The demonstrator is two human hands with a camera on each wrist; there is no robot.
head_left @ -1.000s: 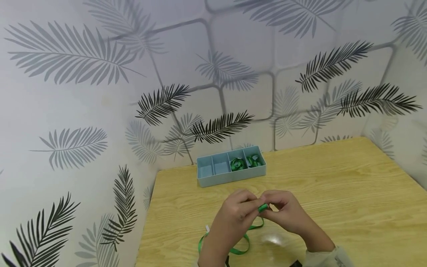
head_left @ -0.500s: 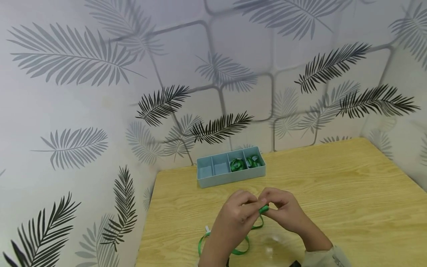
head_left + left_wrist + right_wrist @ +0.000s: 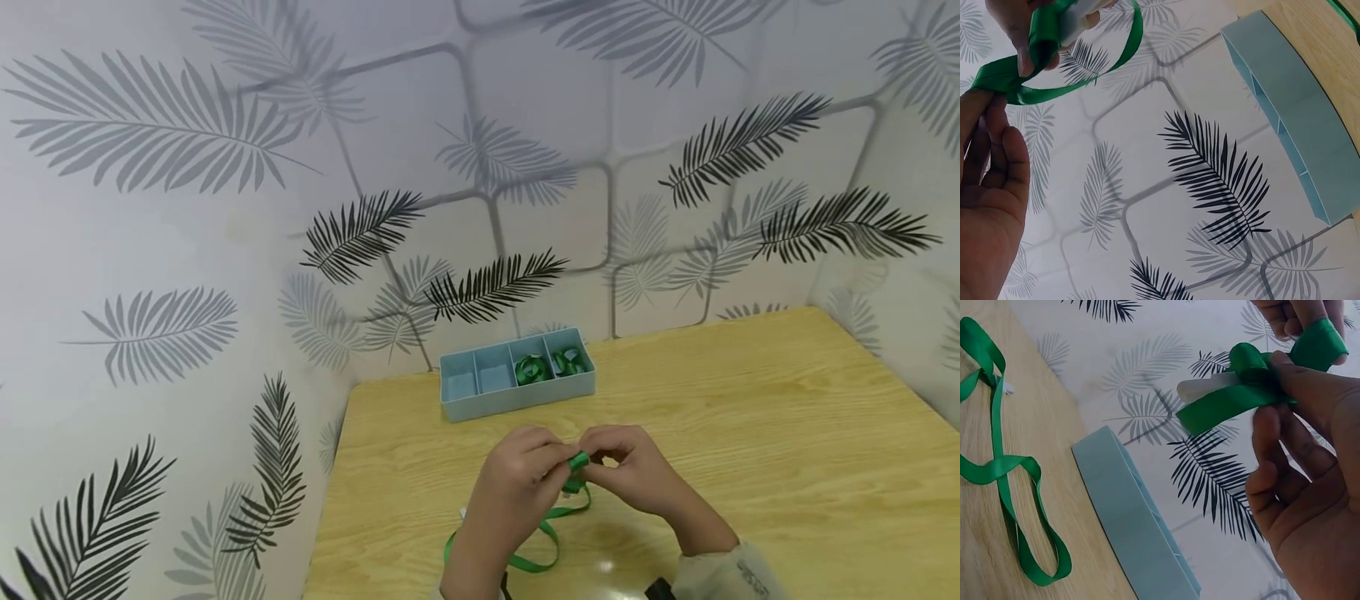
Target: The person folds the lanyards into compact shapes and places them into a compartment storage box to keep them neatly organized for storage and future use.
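A green satin ribbon is stretched between my two hands, folded over near the fingertips. My left hand pinches it, and in the left wrist view the ribbon bends over that hand's fingertips. Facing it, my right hand pinches a looped part of the ribbon between thumb and fingers. A slim white piece sticks out beside that loop; its kind is unclear. Below the hands, a long green ribbon lies in loose curves on the table, partly hidden by my left forearm.
A blue-grey box with several compartments stands behind the hands. Coiled green ribbon fills one compartment, and more ribbon lies in the right end one. A small white piece sits by the ribbon on the wooden table.
Both hands have shifted slightly left. More of the ribbon shows at the left fingertips, and another green part has come into view below them. The box stays in place.
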